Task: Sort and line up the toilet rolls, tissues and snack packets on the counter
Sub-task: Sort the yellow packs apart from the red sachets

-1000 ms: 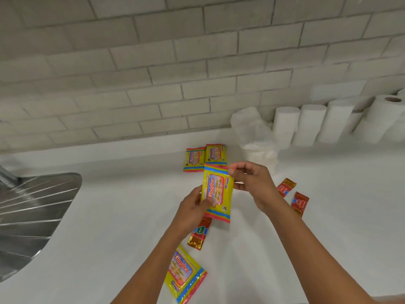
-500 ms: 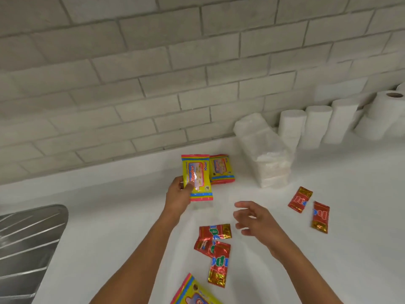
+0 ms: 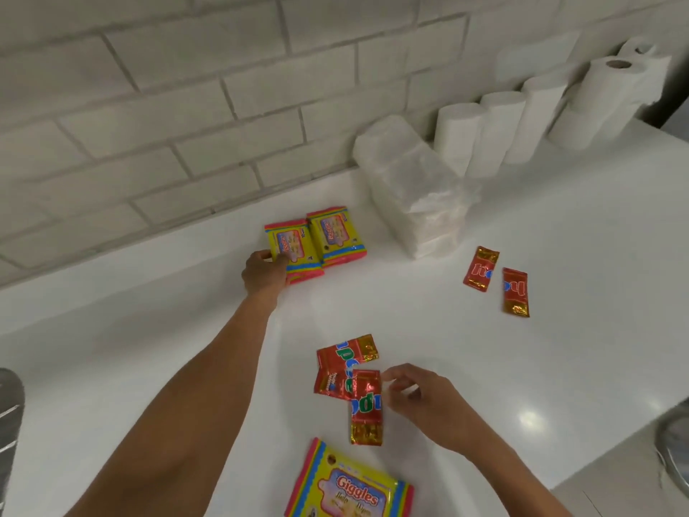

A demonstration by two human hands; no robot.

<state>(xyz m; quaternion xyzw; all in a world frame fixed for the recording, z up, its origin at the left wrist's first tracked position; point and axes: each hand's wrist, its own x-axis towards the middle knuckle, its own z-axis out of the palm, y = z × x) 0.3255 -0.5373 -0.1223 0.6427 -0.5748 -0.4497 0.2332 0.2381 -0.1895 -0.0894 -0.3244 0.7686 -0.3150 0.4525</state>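
Note:
My left hand (image 3: 264,271) grips the left edge of a yellow Giggles packet (image 3: 294,245), which lies flat on a stack of the same packets by the wall. A second yellow packet (image 3: 337,235) sits right beside it. My right hand (image 3: 423,403) hovers low with fingers apart, its fingertips at the edge of a red sachet (image 3: 367,403). Two more red sachets (image 3: 345,354) overlap just left of that one. Another yellow Giggles packet (image 3: 350,486) lies at the near edge. White tissue packs (image 3: 410,195) and a row of toilet rolls (image 3: 497,125) stand against the wall.
Two red sachets (image 3: 481,268) (image 3: 515,291) lie side by side right of the tissues. A larger paper roll (image 3: 611,87) stands at the far right. A steel drainer (image 3: 7,423) shows at the left edge and a metal object (image 3: 675,442) at the right. White counter (image 3: 149,330) spreads between.
My left hand carried the yellow packet from mid-air to the wall and set it down beside the other one. My right hand let go and dropped toward the red sachets.

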